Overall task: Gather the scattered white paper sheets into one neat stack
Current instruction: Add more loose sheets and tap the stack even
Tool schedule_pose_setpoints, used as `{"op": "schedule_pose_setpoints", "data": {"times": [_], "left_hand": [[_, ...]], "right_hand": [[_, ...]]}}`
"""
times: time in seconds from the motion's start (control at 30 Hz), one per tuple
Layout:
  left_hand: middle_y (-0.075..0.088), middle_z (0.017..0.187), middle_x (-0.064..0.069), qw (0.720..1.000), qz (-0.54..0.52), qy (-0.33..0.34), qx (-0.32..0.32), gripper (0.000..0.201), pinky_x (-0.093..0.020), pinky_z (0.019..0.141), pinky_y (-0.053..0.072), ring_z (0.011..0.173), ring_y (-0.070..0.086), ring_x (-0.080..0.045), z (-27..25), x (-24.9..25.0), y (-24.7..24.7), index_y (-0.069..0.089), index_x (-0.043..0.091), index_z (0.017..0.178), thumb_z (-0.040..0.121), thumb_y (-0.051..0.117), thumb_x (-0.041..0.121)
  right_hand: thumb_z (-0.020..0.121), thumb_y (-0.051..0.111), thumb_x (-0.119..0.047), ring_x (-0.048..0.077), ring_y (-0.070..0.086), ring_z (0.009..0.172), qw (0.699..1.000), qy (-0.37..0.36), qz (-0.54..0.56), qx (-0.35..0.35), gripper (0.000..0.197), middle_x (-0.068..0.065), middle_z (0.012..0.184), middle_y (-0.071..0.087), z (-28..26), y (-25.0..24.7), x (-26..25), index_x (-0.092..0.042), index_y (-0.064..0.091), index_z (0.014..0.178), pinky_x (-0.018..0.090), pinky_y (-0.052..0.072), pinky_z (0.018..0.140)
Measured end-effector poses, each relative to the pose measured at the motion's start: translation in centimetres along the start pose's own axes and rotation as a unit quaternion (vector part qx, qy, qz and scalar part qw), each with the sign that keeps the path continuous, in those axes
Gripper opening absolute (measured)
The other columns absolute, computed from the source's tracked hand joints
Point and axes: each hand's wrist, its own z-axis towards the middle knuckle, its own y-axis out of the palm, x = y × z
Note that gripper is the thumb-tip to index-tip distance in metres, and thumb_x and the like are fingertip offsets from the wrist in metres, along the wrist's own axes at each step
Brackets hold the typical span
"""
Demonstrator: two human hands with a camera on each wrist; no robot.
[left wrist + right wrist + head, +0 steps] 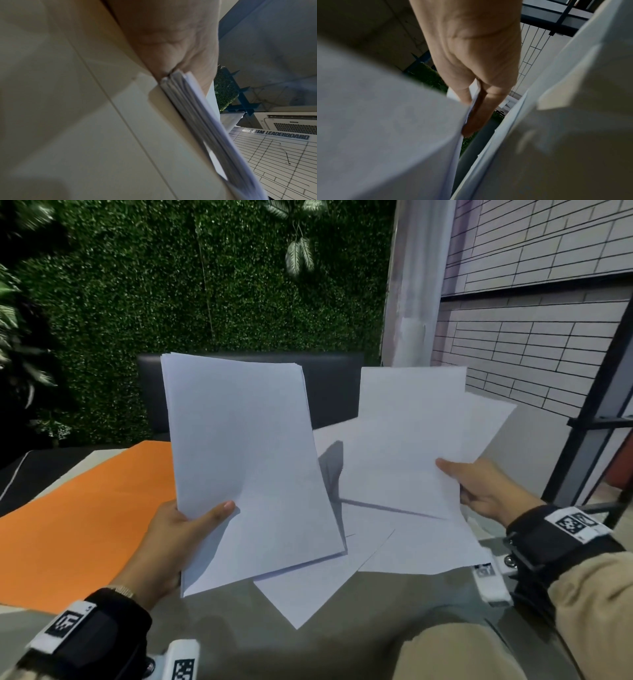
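The stack of paper (239, 460) is held up above the bench (219, 631), gripped by the left hand (168, 546). Right of the stack, the right hand (486, 491) pinches a few sheets (404, 440). More loose sheets (404, 546) lie on the bench below, with an orange sheet (78, 518) to the left.

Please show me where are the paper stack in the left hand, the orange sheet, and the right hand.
paper stack (246, 460): head view, middle of its top sheet.
orange sheet (85, 518): head view, its bare middle on the table.
right hand (486, 491): head view, back of the hand.
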Motion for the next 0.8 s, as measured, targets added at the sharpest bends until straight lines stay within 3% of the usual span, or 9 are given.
{"op": "schedule_pose_setpoints", "data": {"times": [0.03,0.07,0.13,0.2,0.3,0.43,0.53,0.67,0.8], "left_hand": [[0.085,0.117,-0.005,1.0,0.002,-0.001,0.002,0.023,-0.059,0.108,0.057,0.109,0.081,-0.028,0.0,0.0,0.0,0.082,0.01,0.119,0.097,0.08,0.017],[0.085,0.116,-0.005,1.0,0.003,-0.002,0.004,0.023,-0.059,0.107,0.057,0.108,0.081,-0.028,0.0,0.0,0.0,0.081,0.01,0.119,0.097,0.08,0.017],[0.085,0.116,-0.005,1.0,0.004,-0.005,0.005,0.023,-0.06,0.106,0.057,0.107,0.082,-0.029,0.0,0.1,-0.1,0.081,0.01,0.118,0.096,0.08,0.017],[0.085,0.116,-0.005,1.0,0.002,-0.007,0.003,0.023,-0.059,0.105,0.058,0.107,0.082,-0.03,-0.1,0.1,-0.1,0.081,0.01,0.118,0.096,0.08,0.017],[0.085,0.115,-0.006,1.0,-0.003,-0.008,0.008,0.022,-0.058,0.106,0.058,0.105,0.082,-0.029,0.0,0.2,-0.1,0.081,0.01,0.117,0.096,0.08,0.016],[0.085,0.117,-0.005,1.0,-0.004,-0.007,0.012,0.024,-0.058,0.106,0.058,0.107,0.082,-0.028,0.0,0.2,-0.3,0.08,0.011,0.121,0.098,0.08,0.018],[0.084,0.12,-0.003,1.0,-0.011,-0.004,0.017,0.026,-0.057,0.107,0.057,0.111,0.081,-0.026,0.2,0.0,-0.4,0.079,0.013,0.124,0.099,0.079,0.02],[0.084,0.122,0.0,1.0,-0.016,0.001,0.014,0.025,-0.047,0.104,0.058,0.111,0.081,-0.02,0.1,0.2,-0.2,0.078,0.015,0.127,0.102,0.075,0.017],[0.084,0.122,0.005,1.0,-0.005,0.004,-0.004,0.024,-0.037,0.096,0.058,0.11,0.08,-0.013,-0.2,0.4,0.0,0.076,0.019,0.127,0.103,0.073,0.016]], "right_hand": [[0.083,0.088,-0.014,0.032,0.073,0.105,0.999,0.021,-0.014,-0.038,0.043,0.016,0.12,0.078,-0.3,0.1,0.7,-0.006,0.073,0.122,0.055,0.061,0.096],[0.08,0.09,-0.01,0.032,0.074,0.104,0.996,0.027,-0.04,-0.071,0.044,0.013,0.117,0.08,-0.6,0.4,1.2,-0.008,0.074,0.121,0.059,0.057,0.1],[0.084,0.084,0.0,0.028,0.08,0.093,0.993,0.018,-0.081,-0.089,0.038,0.006,0.107,0.083,-1.1,0.7,1.8,-0.011,0.073,0.118,0.047,0.066,0.082],[0.085,0.081,0.005,0.028,0.081,0.089,0.994,-0.002,-0.09,-0.06,0.037,0.005,0.103,0.083,-1.4,0.9,1.7,-0.011,0.072,0.118,0.037,0.065,0.068],[0.086,0.082,0.001,0.033,0.074,0.099,0.998,-0.025,-0.064,-0.003,0.037,0.013,0.113,0.077,-1.4,0.3,0.7,-0.007,0.071,0.121,0.039,0.063,0.074],[0.092,0.079,-0.006,0.025,0.073,0.098,0.994,-0.091,-0.005,0.052,0.026,0.006,0.113,0.077,-2.5,-1.8,-2.2,-0.015,0.072,0.115,0.034,0.065,0.074],[0.091,0.081,-0.012,0.014,0.076,0.081,0.986,-0.131,0.033,0.102,0.016,0.001,0.105,0.075,-3.7,-2.9,-4.4,-0.017,0.07,0.102,0.021,0.062,0.058],[0.089,0.084,-0.014,0.01,0.076,0.081,0.972,-0.167,0.105,0.128,0.016,-0.003,0.096,0.079,-5.0,-2.9,-6.7,-0.018,0.068,0.094,0.028,0.066,0.069],[0.09,0.084,-0.019,-0.001,0.073,0.071,0.958,-0.199,0.149,0.141,0.02,-0.008,0.094,0.073,-6.3,-1.0,-8.6,-0.022,0.064,0.09,0.017,0.063,0.067]]}}
